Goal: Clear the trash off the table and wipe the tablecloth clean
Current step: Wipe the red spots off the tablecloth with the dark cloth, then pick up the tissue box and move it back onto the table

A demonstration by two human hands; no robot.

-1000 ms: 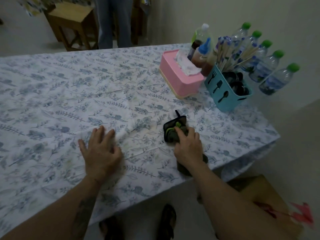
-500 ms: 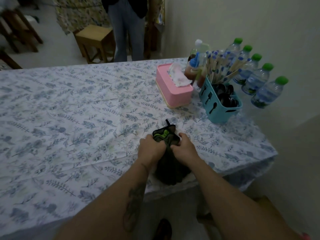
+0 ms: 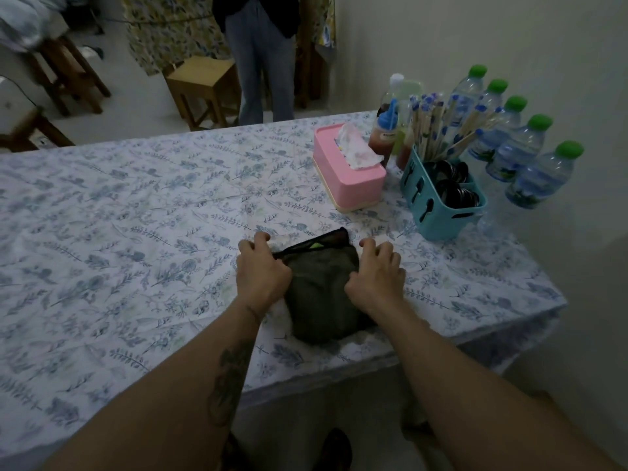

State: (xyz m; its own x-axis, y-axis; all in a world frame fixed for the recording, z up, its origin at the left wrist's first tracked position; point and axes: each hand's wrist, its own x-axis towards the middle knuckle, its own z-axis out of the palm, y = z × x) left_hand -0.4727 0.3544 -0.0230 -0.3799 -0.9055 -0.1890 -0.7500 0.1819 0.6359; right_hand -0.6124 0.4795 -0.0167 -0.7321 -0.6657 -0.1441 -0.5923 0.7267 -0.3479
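- Step in hand, as judged: spreading or refolding the dark green cleaning cloth [image 3: 323, 294] so it presents a flat wiping face to the floral tablecloth [image 3: 136, 232].
- Location: the cloth lies on the desk near its front edge, at about 5 o'clock from the desk centre and at 7 o'clock from the pink tissue box [image 3: 346, 178].
- Left hand [image 3: 261, 273]: grip closed on the cloth's left edge, fingers curled over the black-trimmed corner.
- Right hand [image 3: 375, 277]: rests on the cloth's right edge with fingers bent; whether the grip pinches the fabric or only presses it down cannot be told.
- Orientation: the cloth's long axis runs roughly 12 to 6 o'clock, from the black hem at the far end to the rounded bulk at the near end. The hem slants, rising toward 1 o'clock.
- Procedure: draw both edges apart evenly to remove the bunching at the near end. Keep the fabric flat on the desk.
- Procedure: press down while spreading so the loose tablecloth does not drag and wrinkle.
- Clearance: the teal cutlery caddy [image 3: 441, 202] and water bottles [image 3: 530, 164] stand at 2 o'clock, well apart from the cloth. Wipe strokes should stop short of them.
- No loose trash is visible on the tablecloth.
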